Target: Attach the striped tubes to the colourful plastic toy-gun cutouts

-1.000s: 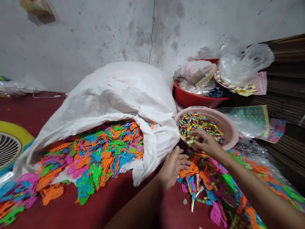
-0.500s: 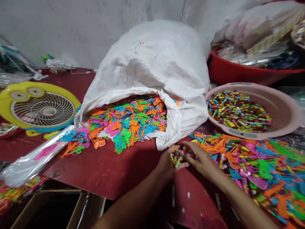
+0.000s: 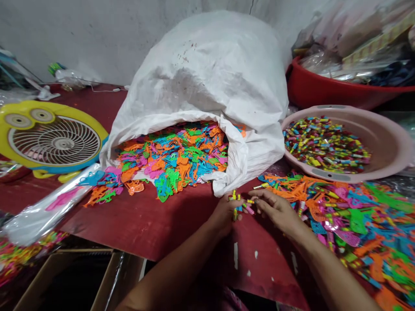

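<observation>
My left hand [image 3: 223,214] is closed around several small yellow, pink and blue tubes [image 3: 236,206], which stick out between its fingers. Close beside it, my right hand [image 3: 279,211] pinches at the end of one small tube [image 3: 250,201] from this bunch; its fingertips partly hide the contact. Just beyond the right fingers lies another yellow tube with a shiny end [image 3: 261,185]. To the right spreads a pile of flat orange, green, blue and pink plastic pieces [image 3: 358,222], with more tubes mixed in.
A white sack [image 3: 210,69] spills similar plastic pieces [image 3: 181,157] onto the red table [image 3: 145,229]. At right stands a pink basin [image 3: 385,142] of small tubes, before a red tub [image 3: 324,90]. A yellow fan [image 3: 61,142], a plastic-wrapped bundle [image 3: 48,211] and a cardboard box [image 3: 106,276] are left.
The hands have drawn slightly apart. My left fingers have closed round the tubes, which lay in a looser heap between both hands; my right fingertips have come together. The view has tilted down slightly.
</observation>
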{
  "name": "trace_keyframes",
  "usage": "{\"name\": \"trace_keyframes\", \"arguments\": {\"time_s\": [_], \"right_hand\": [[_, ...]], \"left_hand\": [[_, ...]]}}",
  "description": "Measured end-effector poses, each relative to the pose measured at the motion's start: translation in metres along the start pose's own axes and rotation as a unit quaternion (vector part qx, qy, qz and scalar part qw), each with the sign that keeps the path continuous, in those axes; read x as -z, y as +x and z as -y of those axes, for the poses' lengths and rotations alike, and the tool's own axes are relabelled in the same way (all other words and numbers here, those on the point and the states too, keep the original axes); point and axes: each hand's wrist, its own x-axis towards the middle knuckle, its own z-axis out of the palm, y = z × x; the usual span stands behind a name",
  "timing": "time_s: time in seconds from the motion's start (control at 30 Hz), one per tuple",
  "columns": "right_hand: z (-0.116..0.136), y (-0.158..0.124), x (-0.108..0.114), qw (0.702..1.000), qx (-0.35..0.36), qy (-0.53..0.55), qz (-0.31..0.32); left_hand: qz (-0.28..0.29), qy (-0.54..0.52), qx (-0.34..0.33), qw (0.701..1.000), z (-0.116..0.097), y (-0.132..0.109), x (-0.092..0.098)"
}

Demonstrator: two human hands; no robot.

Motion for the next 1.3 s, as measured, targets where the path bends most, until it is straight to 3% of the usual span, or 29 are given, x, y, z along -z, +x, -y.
{"name": "trace_keyframes", "arguments": {"time_s": [0.1, 0.23, 0.37, 0.57, 0.7, 0.83, 0.97, 1.03, 1.17, 1.3], "right_hand": [[0.001, 0.001, -0.005, 1.000, 0.011, -0.009, -0.005], [0.000, -0.001, -0.019, 0.990, 0.055, -0.064, -0.113], [-0.005, -0.016, -0.044, 0.972, 0.119, -0.152, -0.133], [-0.021, -0.031, -0.075, 0.944, 0.105, -0.259, -0.175], [-0.019, -0.027, -0.070, 0.951, 0.119, -0.234, -0.164], [-0.009, -0.011, -0.046, 0.972, 0.070, -0.126, -0.188], [-0.001, 0.006, -0.035, 0.997, -0.008, -0.012, -0.077], [0.003, 0.009, -0.038, 0.998, -0.017, 0.017, -0.053], [0.009, 0.008, -0.045, 0.994, -0.002, 0.055, -0.093], [0.008, 0.001, -0.050, 0.981, 0.115, -0.039, -0.153]], "left_hand": [[0.019, -0.002, 0.007, 1.000, 0.002, 0.002, -0.002], [0.046, -0.042, 0.016, 0.998, 0.009, 0.007, -0.004], [0.014, -0.125, -0.014, 0.992, 0.012, 0.011, -0.006], [-0.008, -0.203, 0.029, 0.979, 0.012, 0.011, -0.015], [-0.001, -0.164, 0.031, 0.986, 0.012, 0.005, -0.016], [0.034, -0.063, 0.039, 0.997, 0.010, 0.000, -0.006], [0.084, 0.024, 0.020, 0.996, 0.005, -0.007, 0.000], [0.089, 0.045, 0.036, 0.994, 0.003, -0.010, 0.002], [0.068, -0.010, 0.068, 0.995, 0.001, -0.011, 0.008], [0.071, -0.146, 0.111, 0.981, 0.004, -0.004, 0.015]]}}
